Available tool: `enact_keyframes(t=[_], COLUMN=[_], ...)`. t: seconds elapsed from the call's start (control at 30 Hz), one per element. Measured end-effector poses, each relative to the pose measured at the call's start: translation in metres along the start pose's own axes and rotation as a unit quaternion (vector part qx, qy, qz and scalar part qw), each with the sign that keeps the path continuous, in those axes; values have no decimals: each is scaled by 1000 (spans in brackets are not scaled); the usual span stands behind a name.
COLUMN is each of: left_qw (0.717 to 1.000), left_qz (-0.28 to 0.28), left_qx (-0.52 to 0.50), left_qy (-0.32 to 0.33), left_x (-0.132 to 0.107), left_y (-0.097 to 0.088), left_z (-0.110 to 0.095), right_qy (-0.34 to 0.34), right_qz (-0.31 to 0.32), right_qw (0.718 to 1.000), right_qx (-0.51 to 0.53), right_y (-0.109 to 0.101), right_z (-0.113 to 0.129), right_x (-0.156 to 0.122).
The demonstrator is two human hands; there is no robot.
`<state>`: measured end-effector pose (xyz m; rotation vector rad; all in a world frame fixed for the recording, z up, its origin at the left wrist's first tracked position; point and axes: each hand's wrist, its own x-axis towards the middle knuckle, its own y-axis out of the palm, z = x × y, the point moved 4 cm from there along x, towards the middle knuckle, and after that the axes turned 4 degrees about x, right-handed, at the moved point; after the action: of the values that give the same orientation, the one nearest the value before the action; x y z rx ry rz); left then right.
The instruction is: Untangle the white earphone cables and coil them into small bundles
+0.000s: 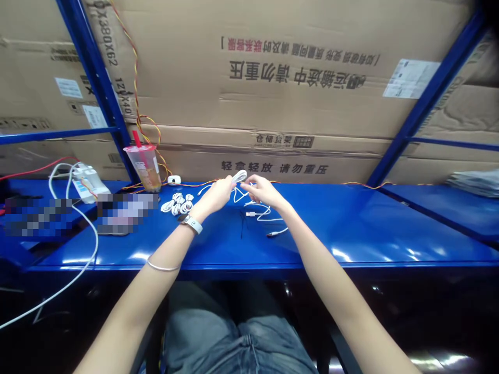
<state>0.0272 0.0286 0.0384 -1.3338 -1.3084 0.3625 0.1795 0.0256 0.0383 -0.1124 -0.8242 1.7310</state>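
My left hand [219, 195] is closed around a loop of a white cable [260, 212], held above the blue shelf top [351, 228]. My right hand [264, 190] pinches the same white cable just to the right of that loop. The rest of the cable trails down onto the blue surface below my hands, its plug end lying toward me. A pile of coiled white cables [178, 203] lies just left of my left wrist, which wears a watch.
A plastic drink cup [145, 166] with a red straw stands at the back left. A white power strip [89, 183] with a long cord lies further left. Large cardboard boxes [296, 83] fill the back. Stacked sheets [475, 182] lie at far right.
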Motion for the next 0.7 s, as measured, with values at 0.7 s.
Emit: enact_keyframes(t=[0.7], left_qw=[994], left_qz=[-8], left_qx=[102], left_qy=[-25], left_x=[3], left_y=[-1], left_z=[21], right_qy=[30], right_qz=[165], right_qw=[937], right_qx=[-306], right_y=[35], right_z=[-9], right_x=[-4])
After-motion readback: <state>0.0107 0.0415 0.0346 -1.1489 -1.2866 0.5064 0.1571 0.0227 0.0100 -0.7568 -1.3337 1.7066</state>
